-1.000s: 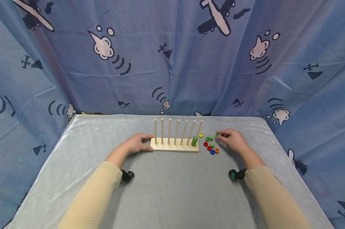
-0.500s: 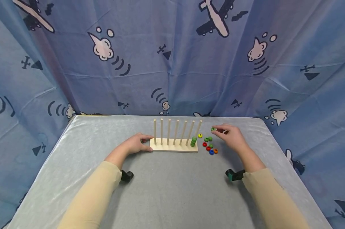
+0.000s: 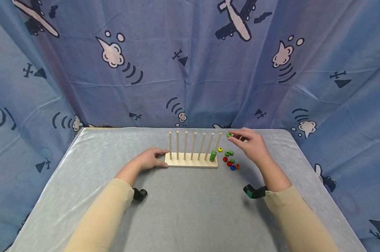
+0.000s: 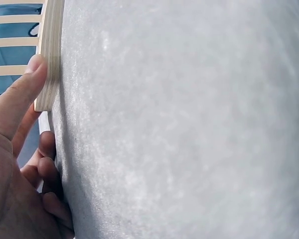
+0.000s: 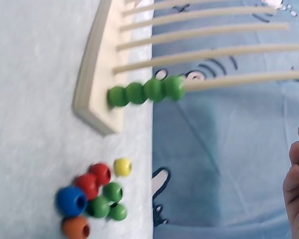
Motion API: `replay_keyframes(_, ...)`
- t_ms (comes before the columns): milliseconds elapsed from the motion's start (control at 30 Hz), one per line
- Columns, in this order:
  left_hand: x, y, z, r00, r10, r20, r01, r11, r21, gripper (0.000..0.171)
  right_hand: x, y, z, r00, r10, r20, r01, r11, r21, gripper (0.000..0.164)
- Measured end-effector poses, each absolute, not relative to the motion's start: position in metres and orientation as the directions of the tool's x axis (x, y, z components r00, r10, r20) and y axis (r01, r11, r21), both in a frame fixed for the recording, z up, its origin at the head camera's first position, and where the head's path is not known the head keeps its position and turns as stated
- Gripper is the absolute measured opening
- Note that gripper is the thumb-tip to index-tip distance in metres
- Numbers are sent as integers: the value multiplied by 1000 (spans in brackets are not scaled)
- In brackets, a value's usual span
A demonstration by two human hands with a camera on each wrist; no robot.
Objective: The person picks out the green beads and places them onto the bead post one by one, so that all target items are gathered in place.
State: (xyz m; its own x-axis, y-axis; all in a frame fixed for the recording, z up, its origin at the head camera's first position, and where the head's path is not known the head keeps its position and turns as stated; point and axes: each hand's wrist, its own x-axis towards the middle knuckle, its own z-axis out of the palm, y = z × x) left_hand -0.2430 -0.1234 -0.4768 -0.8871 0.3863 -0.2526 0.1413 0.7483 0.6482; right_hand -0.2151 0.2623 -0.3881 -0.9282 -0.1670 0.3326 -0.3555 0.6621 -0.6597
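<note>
A pale wooden pegboard [image 3: 190, 162] with several upright pegs stands on the table. My left hand [image 3: 147, 158] grips its left end; the left wrist view shows the thumb [image 4: 35, 67] on the front edge of the base. Several green beads [image 5: 145, 91] are stacked on the rightmost peg. Raised just right of that peg's top, my right hand [image 3: 250, 142] pinches a green bead [image 3: 229, 134] between thumb and forefinger. In the right wrist view this bead is mostly cut off at the frame's edge, and only some of the fingers [image 5: 296, 174] show.
Right of the board lie loose beads: a yellow bead [image 3: 220, 149], red beads [image 3: 225, 159], green beads [image 3: 231, 153], a blue bead [image 3: 232, 167] and an orange bead [image 3: 237, 166]. A grey cloth covers the table [image 3: 190, 206]. Behind it hangs a blue printed curtain [image 3: 158, 52].
My right hand has lifted the green bead from beside the loose beads, up and to the left, close to the rightmost peg's top. The left hand stays on the pegboard.
</note>
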Motion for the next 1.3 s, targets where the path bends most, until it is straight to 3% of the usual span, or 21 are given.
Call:
replay_keyframes(400,-244,-123,-479,-888,377,-263,129,754,644,67,-210,246,-375,-886,-201,417,-450,588,-672,30)
replay_keyframes(1300,-245,-123,-480,-885,385,-263,136,753,644,68,-218,239,-378,-916,-217,338,-398,608,-687,29)
